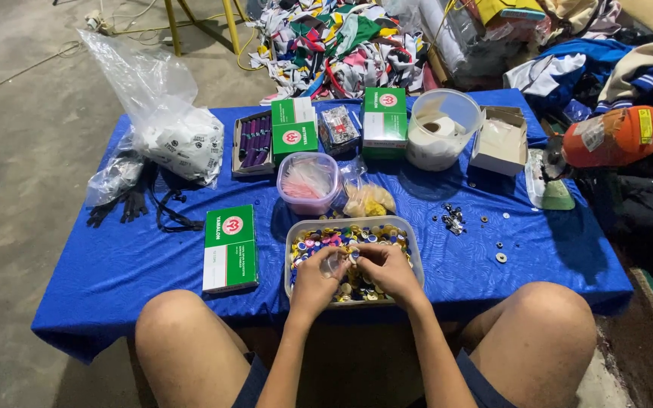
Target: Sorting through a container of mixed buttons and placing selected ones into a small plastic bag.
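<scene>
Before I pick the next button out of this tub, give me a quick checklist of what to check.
1. Left hand over the clear tub: ok.
2. Right hand over the tub, meeting the left: ok.
3. Small piece pinched between the fingertips: cannot tell what it is.
4. Tub full of mixed buttons: ok.
5. Tub sits flat on the blue cloth: ok.
6. Green box clear of the tub: ok.
</scene>
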